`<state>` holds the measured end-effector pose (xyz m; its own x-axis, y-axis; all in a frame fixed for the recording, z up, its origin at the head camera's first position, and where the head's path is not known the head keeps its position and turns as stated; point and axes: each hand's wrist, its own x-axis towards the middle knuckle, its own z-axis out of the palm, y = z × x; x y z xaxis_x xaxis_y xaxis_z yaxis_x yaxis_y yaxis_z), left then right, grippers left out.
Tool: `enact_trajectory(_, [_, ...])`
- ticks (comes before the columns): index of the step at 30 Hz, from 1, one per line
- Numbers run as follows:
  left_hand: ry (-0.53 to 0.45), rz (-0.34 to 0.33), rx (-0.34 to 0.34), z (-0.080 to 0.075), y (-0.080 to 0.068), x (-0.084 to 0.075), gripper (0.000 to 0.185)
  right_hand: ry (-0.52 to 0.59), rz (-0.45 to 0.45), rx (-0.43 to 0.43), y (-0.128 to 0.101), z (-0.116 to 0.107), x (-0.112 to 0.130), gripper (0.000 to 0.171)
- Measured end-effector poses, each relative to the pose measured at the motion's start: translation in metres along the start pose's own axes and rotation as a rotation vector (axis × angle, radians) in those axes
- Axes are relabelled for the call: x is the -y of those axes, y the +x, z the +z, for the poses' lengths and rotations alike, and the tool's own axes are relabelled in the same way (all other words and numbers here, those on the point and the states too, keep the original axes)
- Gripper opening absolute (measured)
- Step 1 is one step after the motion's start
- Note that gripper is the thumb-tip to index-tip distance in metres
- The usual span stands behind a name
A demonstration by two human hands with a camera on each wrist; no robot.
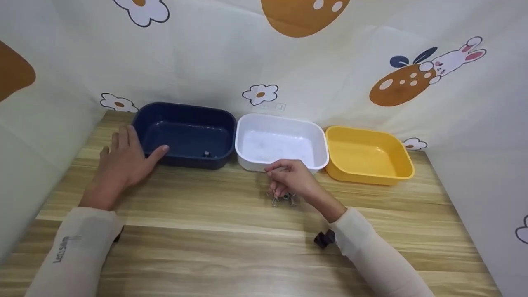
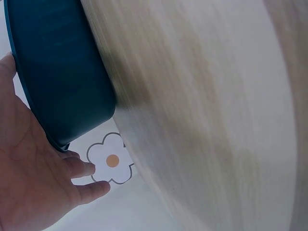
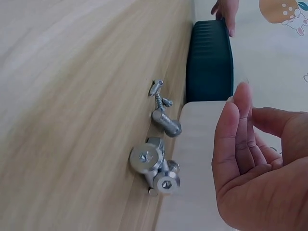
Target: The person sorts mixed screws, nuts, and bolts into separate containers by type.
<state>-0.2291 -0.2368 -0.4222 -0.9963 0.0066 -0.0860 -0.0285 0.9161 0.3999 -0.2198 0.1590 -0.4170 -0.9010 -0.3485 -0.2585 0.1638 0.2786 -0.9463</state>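
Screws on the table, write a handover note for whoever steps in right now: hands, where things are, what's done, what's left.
Left hand: open, resting against the left end of the blue bin.
Right hand: fingers loosely curled just above the pile of screws and bolts; it holds nothing that shows.
The pile lies on the wooden table in front of the white bin.
Done: one small metal piece sits in the blue bin.
Left: the rest of the pile is still on the table. The white bin and yellow bin look empty.
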Motion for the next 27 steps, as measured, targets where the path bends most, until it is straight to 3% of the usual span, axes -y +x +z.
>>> enact_trajectory(18, [0.003,0.004,0.004,0.002,-0.001,0.001,0.116,-0.028,0.056,-0.001,-0.018,-0.014,-0.022,0.027])
enact_trajectory(27, [0.0,0.008,0.006,0.0,-0.001,0.0,0.116,-0.116,0.091,0.024,-0.022,-0.018,-0.029,0.024])
